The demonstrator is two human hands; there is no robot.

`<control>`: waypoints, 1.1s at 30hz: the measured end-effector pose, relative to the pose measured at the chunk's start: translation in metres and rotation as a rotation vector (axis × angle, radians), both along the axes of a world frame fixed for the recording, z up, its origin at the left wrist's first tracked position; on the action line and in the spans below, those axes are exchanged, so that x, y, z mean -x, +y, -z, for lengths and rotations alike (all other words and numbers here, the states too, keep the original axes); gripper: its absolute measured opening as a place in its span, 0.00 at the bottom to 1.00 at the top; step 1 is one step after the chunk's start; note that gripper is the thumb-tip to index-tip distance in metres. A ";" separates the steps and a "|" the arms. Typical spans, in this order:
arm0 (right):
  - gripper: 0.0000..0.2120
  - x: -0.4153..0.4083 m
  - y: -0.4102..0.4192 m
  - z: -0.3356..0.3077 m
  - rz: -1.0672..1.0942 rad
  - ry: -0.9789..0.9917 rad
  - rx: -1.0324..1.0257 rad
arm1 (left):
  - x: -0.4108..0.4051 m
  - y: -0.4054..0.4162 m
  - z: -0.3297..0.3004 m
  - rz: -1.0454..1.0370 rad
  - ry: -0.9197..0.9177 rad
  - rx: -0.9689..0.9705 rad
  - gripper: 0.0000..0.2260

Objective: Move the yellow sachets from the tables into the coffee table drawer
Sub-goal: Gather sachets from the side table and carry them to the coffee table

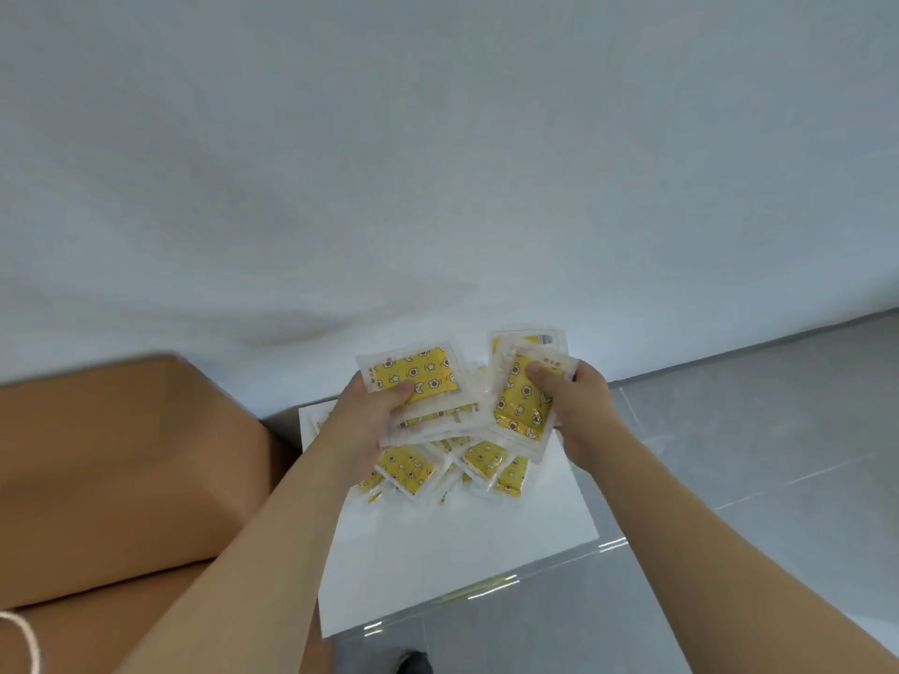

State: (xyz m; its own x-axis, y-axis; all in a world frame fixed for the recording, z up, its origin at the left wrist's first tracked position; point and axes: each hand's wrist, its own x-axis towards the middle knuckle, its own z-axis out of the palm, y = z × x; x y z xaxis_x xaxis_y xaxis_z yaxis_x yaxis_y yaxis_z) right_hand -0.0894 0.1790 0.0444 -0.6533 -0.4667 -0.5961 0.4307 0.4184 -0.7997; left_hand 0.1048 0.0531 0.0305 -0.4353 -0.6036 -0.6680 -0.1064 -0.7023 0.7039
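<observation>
Forearms come in from the bottom edge, both hands up over a small white counter (462, 552). Left hand (362, 420) grips a stack of yellow sachets (418, 381), thumb on top, fingers curled under. Right hand (571, 406) grips a second bunch of sachets (523, 406), thumb pressed on the top one's face, bunch tilted toward the left hand. The two bunches touch or overlap between the hands; can't tell which.

Below the hands, more loose sachets (481, 464) lie piled on the counter, overlapping, under and just nearer than the held stacks. The near half of the counter, on the wrist side of the pile, is bare white surface down to its near edge. Counter's right edge runs just below the right wrist; beyond it, grey tiled floor (754, 454), open room to the right of the right hand.

Left of the left forearm, a tan box-like surface (121, 454) sits close, nearly against the counter's left edge; tight on that side. A white cord (24, 634) shows at the bottom left corner.

Past the fingertips, a plain white wall (438, 163) rises right behind the counter's far edge.
</observation>
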 end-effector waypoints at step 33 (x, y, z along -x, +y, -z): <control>0.10 -0.019 0.463 -0.343 0.751 0.198 0.395 | 0.145 0.364 -0.373 0.425 0.180 0.288 0.14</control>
